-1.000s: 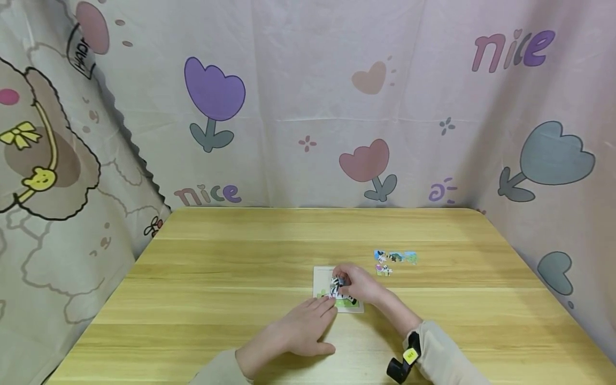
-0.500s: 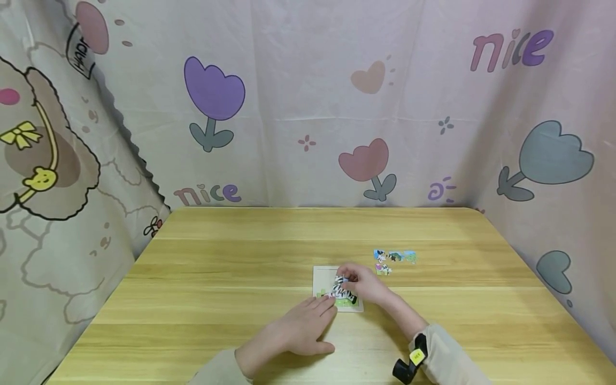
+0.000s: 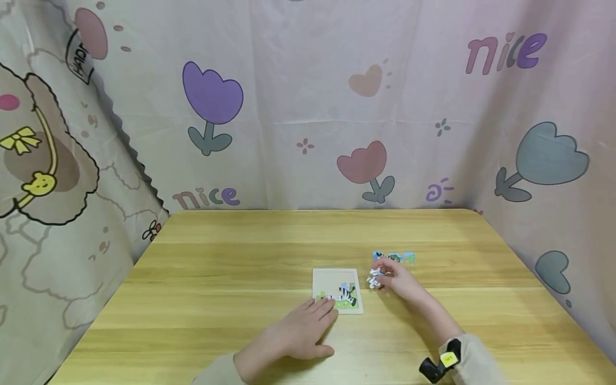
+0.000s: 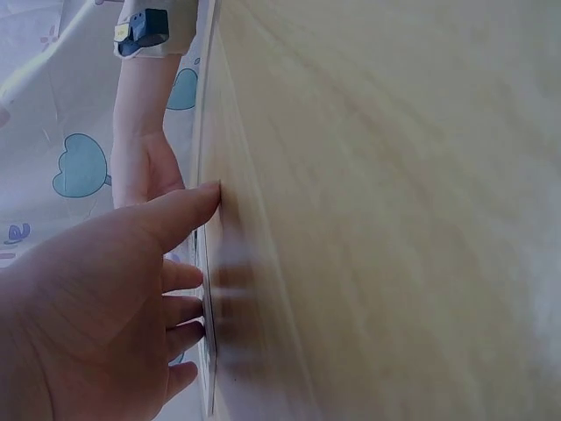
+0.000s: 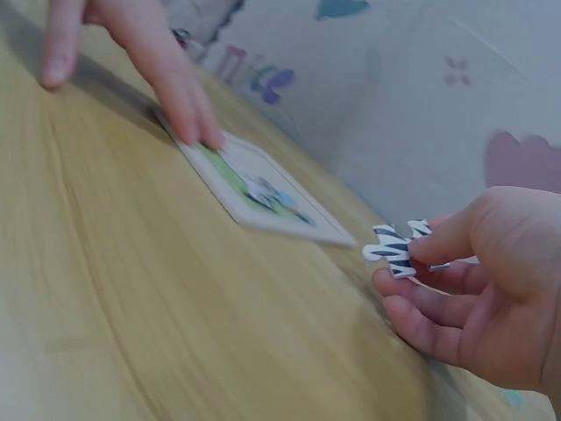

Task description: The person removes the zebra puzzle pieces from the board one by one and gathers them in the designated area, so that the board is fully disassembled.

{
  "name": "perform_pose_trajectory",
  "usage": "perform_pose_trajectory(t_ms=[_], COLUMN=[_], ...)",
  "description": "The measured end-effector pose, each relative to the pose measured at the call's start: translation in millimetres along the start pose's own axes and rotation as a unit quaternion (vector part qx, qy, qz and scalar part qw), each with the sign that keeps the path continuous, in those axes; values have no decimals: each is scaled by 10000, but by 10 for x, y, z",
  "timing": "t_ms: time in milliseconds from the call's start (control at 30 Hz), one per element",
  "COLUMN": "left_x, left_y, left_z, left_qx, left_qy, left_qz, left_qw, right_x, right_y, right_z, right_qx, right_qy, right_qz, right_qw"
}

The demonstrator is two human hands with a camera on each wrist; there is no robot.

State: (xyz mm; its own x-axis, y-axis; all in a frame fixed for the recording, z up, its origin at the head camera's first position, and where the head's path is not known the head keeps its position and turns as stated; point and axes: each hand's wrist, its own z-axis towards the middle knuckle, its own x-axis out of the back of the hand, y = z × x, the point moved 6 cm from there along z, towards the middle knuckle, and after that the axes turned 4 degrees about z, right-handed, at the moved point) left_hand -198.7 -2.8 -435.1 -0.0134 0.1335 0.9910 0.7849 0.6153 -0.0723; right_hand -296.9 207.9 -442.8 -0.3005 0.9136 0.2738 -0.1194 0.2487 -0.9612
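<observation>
My left hand (image 3: 305,329) lies with extended fingers on the near left edge of a puzzle board (image 3: 332,279), a pale framed tray. Zebra-striped and green pieces (image 3: 347,295) fill part of the board's lower side; some are under my left fingertips. Just right of the board, my right hand (image 3: 401,282) pinches a jigsaw piece (image 5: 392,250) between thumb and fingers. Black and white stripes cover that piece, and it is held above the table. In the left wrist view the board (image 4: 210,373) shows only as a thin edge beside the fingers.
Several loose blue and green jigsaw pieces (image 3: 408,259) lie on the wooden table (image 3: 216,267) beyond my right hand, which partly covers them. A patterned curtain (image 3: 289,96) hangs behind the table. A black camera (image 3: 439,366) is strapped to my right wrist.
My right hand has moved right, from over the board toward the loose pieces, with the striped jigsaw piece in its fingers. A pink-and-striped loose piece is no longer visible. My left hand stays put.
</observation>
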Motion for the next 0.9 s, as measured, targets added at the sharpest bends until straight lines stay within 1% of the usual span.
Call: perform_pose_trajectory(t_ms=[133,267,367,533,667,900], left_x=[3,2,-2,-17,-23,-17], left_y=[0,-3,-4,-11,-15,-9], left_z=[-13,-17,-17,-16,-16,-15], left_qx=[-17,-8,-16,-13,-13,-8], left_qy=[29,36,42,60,85,72], left_qz=[37,27,24,16,0,-17], left_qw=[10000,10000,10000,10000,10000,10000], right_x=[232,430,538,640,667,701], right_y=[77,120,145,168,165,211], right_z=[-72,-128,-160,-160,-122,-41], right_qx=[-268,-306,-380,-479,-387,-338], right_qy=[145,52,-33,40,212,837], right_qz=[-61,-220,-418,-849,-1481,-2316], right_qw=[9995,9993,9984,9952,9880,9686])
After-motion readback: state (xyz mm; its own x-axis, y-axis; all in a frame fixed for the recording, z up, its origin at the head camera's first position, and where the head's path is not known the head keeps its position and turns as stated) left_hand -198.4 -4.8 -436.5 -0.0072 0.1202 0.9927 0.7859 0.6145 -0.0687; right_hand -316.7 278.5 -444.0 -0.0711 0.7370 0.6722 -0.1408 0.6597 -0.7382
